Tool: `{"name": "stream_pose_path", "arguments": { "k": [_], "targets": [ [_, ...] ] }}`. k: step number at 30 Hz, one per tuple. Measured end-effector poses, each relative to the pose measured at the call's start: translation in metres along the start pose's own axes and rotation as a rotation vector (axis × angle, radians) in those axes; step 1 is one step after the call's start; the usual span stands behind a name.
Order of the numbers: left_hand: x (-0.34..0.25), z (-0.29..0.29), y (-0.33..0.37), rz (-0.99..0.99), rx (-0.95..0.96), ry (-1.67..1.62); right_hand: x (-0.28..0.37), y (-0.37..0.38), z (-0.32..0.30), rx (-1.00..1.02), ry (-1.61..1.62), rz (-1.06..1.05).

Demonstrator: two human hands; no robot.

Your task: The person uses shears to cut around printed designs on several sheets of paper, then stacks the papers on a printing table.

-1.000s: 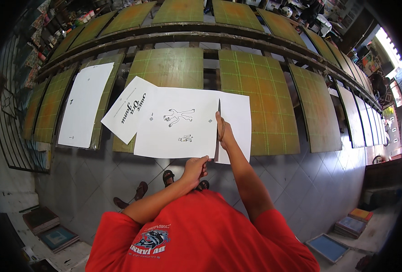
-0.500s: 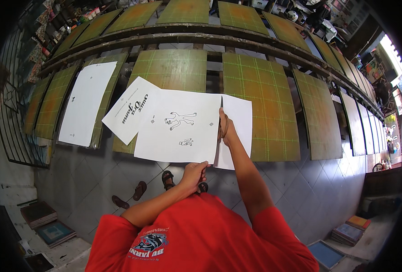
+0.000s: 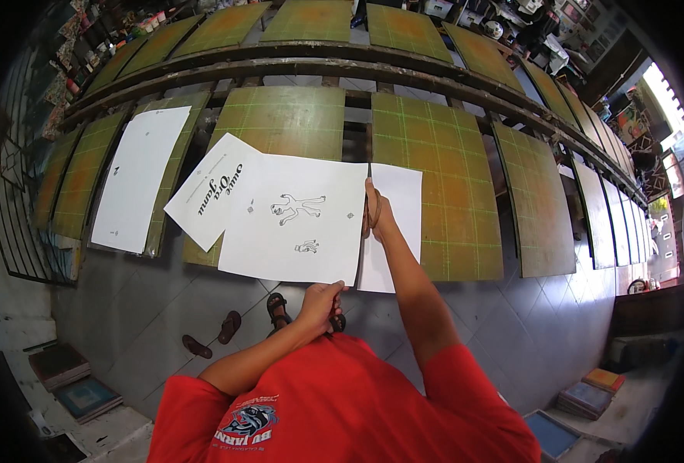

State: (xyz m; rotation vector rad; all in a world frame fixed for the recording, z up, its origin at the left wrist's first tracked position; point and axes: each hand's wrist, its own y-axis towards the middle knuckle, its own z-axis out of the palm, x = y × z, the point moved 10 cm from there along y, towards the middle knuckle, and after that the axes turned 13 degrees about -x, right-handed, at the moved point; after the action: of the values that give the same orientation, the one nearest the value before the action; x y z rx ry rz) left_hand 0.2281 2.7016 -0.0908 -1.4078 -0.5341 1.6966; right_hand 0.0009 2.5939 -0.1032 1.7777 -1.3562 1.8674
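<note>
White printed sheet, head view, lies over a green board, its near right corner pinched by the closed left hand; the right hand curls round scissors. Holding the sheet taut favours a straight cut; how far the scissors part, being mostly hidden, cannot be told.

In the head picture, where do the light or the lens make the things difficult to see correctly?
Head view: the fisheye lens bows the long rails into arcs; the bright opening at far right is washed out; glare lies on the right part of the floor; the white sheet with figure drawings stays readable.
</note>
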Motion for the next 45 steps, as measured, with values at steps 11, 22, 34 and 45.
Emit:
{"name": "stream_pose_path", "arguments": {
  "k": [11, 22, 34, 45],
  "targets": [
    [0.006, -0.007, 0.011, 0.019, -0.026, -0.006, -0.006, 0.019, -0.008, -0.041, -0.006, -0.04],
    [-0.01, -0.085, 0.026, 0.184, -0.151, 0.281, 0.003, -0.007, -0.033, 0.075, 0.223, -0.1],
    [-0.216, -0.22, -0.057, 1.039, -0.375, 0.393, 0.011, -0.015, -0.069, 0.112, 0.242, -0.22],
    [-0.445, -0.509, -0.123, 0.642, -0.682, 0.649, 0.032, -0.13, -0.037, -0.014, 0.206, -0.389]
  ]
}}
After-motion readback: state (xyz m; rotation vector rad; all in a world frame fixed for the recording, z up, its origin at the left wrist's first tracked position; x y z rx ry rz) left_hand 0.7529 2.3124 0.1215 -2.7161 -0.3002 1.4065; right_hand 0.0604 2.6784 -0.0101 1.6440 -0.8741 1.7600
